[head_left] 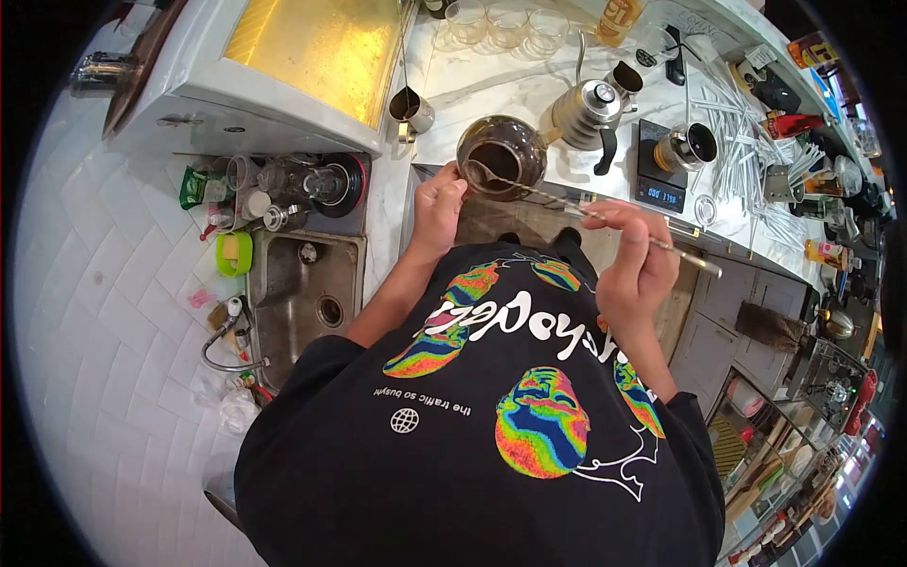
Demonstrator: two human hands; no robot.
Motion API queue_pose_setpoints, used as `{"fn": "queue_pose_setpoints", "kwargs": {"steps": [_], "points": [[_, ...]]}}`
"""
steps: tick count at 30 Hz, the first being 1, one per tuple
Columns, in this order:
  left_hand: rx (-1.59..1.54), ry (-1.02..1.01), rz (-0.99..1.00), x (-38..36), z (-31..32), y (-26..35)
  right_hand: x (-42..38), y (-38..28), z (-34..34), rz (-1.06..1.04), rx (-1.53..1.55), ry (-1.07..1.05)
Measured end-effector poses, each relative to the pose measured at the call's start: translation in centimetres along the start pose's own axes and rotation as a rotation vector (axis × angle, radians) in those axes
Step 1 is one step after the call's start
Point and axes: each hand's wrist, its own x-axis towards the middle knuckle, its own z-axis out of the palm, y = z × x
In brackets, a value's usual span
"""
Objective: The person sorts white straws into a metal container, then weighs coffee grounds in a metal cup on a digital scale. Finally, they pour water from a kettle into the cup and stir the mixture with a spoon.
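A round glass pot (529, 156) with dark contents is held at the counter's edge, its mouth facing up toward me. My left hand (439, 210) is closed at the left side of its rim. Between the fingers of my right hand (638, 262) is a long, thin twisted bar spoon (576, 206). The spoon's bowl end is at the pot's mouth, and its other end sticks out to the right past my hand. Just right of the pot, a steel gooseneck kettle (586, 113) stands on the counter.
A black scale (658, 192) bears a glass vessel (687, 148), with many white straws (737, 170) beside it. A metal cup (411, 113) stands left of the pot. Glasses (505, 26) line the back. The sink (307, 293) is at left.
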Motion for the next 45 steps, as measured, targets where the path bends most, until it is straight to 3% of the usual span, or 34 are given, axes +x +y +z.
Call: {"fn": "queue_pose_setpoints", "kwargs": {"steps": [7, 13, 22, 31, 40, 45], "points": [[0.406, 0.051, 0.161, 0.0, 2.2, 2.6, -0.5, 5.5, -1.3, 0.429, 0.446, 0.258], [0.463, 0.041, 0.19, 0.0, 2.9, 2.4, -1.7, 7.1, -1.8, 0.55, 0.558, 0.324], [0.595, 0.041, 0.199, 0.1, 3.7, 2.7, -1.9, 6.3, -2.1, 0.361, 0.379, 0.246], [0.551, 0.049, 0.25, 0.2, 3.7, 1.3, -2.0, 6.7, -2.6, 0.348, 0.404, 0.255], [0.447, 0.081, 0.201, 0.4, 4.0, 0.5, -2.0, 5.9, -3.5, 0.287, 0.312, 0.253], [0.362, 0.085, 0.055, 0.7, 4.9, 0.6, -1.9, 5.7, -5.1, 0.244, 0.3, 0.28]]}}
